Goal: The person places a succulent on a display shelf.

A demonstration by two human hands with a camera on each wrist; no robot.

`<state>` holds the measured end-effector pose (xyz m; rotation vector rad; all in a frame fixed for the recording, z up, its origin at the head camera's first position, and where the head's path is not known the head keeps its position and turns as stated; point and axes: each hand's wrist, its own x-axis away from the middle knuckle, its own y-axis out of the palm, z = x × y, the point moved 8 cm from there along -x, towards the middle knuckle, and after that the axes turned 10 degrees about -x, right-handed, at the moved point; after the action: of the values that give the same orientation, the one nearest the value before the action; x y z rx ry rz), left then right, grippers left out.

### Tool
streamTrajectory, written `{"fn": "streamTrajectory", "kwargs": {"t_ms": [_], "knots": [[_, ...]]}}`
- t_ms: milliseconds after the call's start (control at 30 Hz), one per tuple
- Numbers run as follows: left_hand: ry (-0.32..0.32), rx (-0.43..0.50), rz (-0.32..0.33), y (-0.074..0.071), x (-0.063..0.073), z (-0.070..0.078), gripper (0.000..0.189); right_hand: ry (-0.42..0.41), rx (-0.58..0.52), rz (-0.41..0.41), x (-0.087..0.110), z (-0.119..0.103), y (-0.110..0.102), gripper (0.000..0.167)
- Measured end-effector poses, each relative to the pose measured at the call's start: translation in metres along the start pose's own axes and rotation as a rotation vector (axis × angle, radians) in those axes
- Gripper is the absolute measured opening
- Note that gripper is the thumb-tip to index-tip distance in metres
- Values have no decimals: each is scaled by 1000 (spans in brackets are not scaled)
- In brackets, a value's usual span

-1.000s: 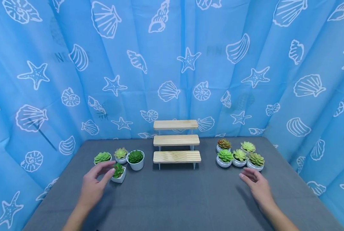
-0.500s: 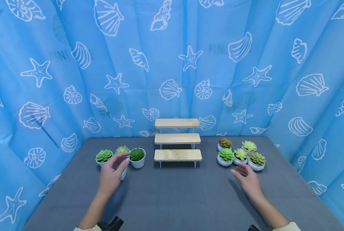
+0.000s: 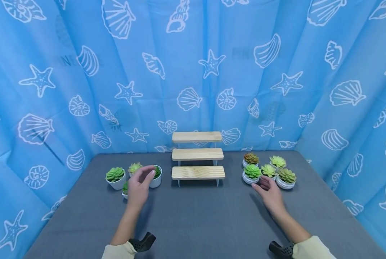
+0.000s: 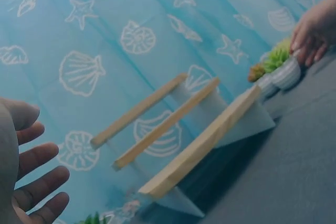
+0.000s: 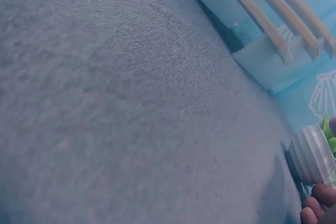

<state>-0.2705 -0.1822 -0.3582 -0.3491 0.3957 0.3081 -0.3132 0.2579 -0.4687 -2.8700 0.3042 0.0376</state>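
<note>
My left hand (image 3: 139, 191) is raised over the table's left side, fingers apart and lightly bent, holding nothing. Just behind its fingertips stands a dark green artificial succulent (image 3: 157, 173) in a white pot, partly covered by the hand. A smaller green succulent (image 3: 125, 188) is mostly hidden by that same hand. My right hand (image 3: 272, 197) hovers close to a bright green succulent (image 3: 252, 171) in a ribbed white pot (image 5: 311, 156). Its fingers lie beside that pot in the right wrist view; whether they touch it I cannot tell.
Between the hands stands a three-step wooden shelf (image 3: 197, 172). On the left are two more succulents, a green one (image 3: 115, 174) and a pale one (image 3: 135, 167). Several potted succulents (image 3: 286, 176) cluster at right. A blue shell-print curtain (image 3: 193, 72) backs the grey table (image 3: 196, 223).
My left hand has moved right, from the small front succulent toward the dark green one. My right hand has shifted left and slightly forward, toward the bright green succulent. The pots stay put.
</note>
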Motion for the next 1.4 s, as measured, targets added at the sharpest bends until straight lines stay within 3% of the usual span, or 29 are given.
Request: {"fn": "streamTrajectory", "kwargs": {"t_ms": [100,367,567,733,967,1200,1400], "knots": [[-43,23,-8,10,-2,-7,22,8,0,14,-2,1,2,64],[-79,-1,26,37,-7,-53,24,4,9,75,-5,2,7,64],[-148,-24,-29,59,-7,-74,26,42,-7,100,-9,4,11,66],[-207,-34,-44,68,-5,-91,29,63,-9,87,-14,8,17,71],[-203,-46,-82,77,-5,-96,35,57,18,128,-19,7,16,73],[-166,-112,-113,86,-4,-96,39,37,141,184,-22,6,18,70],[-203,-63,-69,91,-2,-99,37,27,188,230,-24,7,17,67]]}}
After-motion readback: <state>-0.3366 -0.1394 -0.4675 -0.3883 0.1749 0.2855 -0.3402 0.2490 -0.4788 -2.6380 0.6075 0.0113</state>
